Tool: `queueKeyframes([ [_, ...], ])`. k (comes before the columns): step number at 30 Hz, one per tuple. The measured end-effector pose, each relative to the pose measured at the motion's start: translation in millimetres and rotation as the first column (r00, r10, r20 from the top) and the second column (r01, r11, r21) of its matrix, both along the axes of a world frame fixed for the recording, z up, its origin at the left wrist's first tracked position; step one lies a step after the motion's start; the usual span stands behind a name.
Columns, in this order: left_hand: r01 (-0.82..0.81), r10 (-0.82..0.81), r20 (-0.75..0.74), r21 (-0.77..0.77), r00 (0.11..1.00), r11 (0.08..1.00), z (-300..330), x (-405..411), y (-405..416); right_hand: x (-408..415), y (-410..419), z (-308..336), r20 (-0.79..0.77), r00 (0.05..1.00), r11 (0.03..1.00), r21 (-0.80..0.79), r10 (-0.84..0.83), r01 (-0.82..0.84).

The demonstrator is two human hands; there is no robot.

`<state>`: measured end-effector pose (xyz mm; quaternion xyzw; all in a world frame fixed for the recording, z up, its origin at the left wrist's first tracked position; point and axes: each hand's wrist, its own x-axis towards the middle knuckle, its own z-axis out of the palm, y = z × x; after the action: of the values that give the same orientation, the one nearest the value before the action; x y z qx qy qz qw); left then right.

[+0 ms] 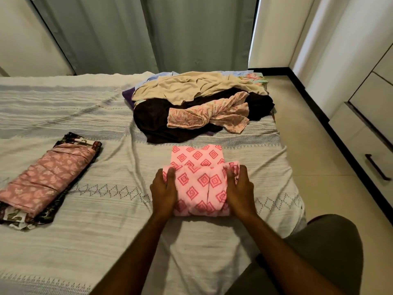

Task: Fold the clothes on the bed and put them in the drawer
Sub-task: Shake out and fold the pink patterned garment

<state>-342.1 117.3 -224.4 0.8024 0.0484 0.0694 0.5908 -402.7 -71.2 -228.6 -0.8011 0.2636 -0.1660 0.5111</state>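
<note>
Our knee (331,250) in grey-green cloth sits at the bottom right, closest to us; our two arms reach out past it over the bed (106,241), which is big and has a pale striped cover with little diamond lines; on the far side of the bed lies a heap of unfolded clothes (197,105), with a beige one on top, a dark brown one under it and a light flowery pink one in front; on the left of the bed sits a folded stack (46,184), a dusty pink piece lying on dark flowery ones, well apart from our hands; right in front of us lies the pink cloth with red squares (200,179), partly folded, just this side of the heap; our left hand (164,192) holds its left edge, with the thumb on top and the fingers curled round the side; our right hand (239,191) holds its right edge the same way, with the fingers bent over the fold; the near part of the cloth sits between our two hands, and the far part pokes out flat past our fingertips; on the right, past the floor, stands a white drawer unit (365,133) with a dark handle (377,170); grey-green curtains (148,33) hang behind the bed.
</note>
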Motion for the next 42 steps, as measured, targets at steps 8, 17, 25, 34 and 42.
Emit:
queueKeyframes([
  [8,-0.065,0.100,-0.108,0.286,0.989,0.956,6,63,-2,51,-16,6,-0.147,0.978,0.971,-0.207,-0.150,0.118],
  [17,0.232,-0.117,-0.482,0.187,0.868,0.955,-5,67,3,64,-41,-30,-0.368,0.928,0.956,0.288,0.056,0.057],
  [25,0.215,-0.393,-0.443,-0.399,0.806,0.892,11,53,11,44,-22,7,-0.088,0.946,0.764,0.615,0.312,-0.195],
  [34,0.081,-0.484,-0.295,-0.784,0.824,0.615,52,64,87,84,35,63,0.132,0.881,0.564,0.723,0.454,-0.399],
  [42,-0.001,-0.243,-0.204,-0.766,0.948,0.642,69,89,202,154,146,86,0.189,0.758,0.455,0.700,0.624,-0.550],
])
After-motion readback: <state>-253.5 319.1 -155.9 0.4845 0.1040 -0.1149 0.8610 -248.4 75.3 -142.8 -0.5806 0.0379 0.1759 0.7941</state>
